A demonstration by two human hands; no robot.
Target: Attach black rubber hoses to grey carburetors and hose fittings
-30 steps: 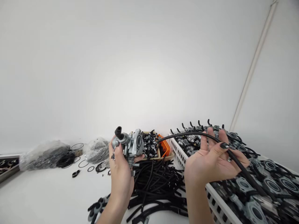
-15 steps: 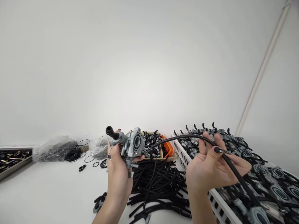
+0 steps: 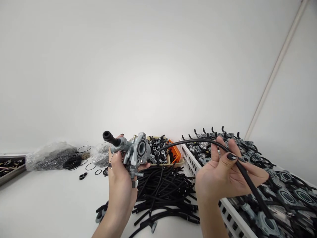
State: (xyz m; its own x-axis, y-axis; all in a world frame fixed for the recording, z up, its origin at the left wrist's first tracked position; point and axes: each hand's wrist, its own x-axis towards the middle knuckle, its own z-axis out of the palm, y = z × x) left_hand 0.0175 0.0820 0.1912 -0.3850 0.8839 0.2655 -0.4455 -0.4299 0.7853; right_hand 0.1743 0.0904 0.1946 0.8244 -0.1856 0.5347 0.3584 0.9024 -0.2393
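My left hand [image 3: 122,185] is closed around a grey metal carburetor [image 3: 141,152], held above the table with its round bore turned to the right. A short black rubber elbow [image 3: 112,138] sticks out from the carburetor's upper left. My right hand [image 3: 218,181] pinches a long black rubber hose [image 3: 193,141] between thumb and fingers, the other fingers spread. From there the hose arcs left, its tip just right of the carburetor and apart from it in the picture. Its lower part runs down over the carburetors at the right; whether it joins one I cannot tell.
Black hoses [image 3: 165,188] lie heaped below the hands. Behind are a bin of small fittings [image 3: 158,148] and an orange basket [image 3: 175,152]. A white crate [image 3: 235,218] of carburetors fills the right. Plastic-wrapped bags [image 3: 52,157], rubber rings [image 3: 98,172] and a metal tray [image 3: 15,175] are left.
The whole scene has shifted left and slightly up as the view turned. My left hand and the carburetor moved a little left; both hands keep the same grip.
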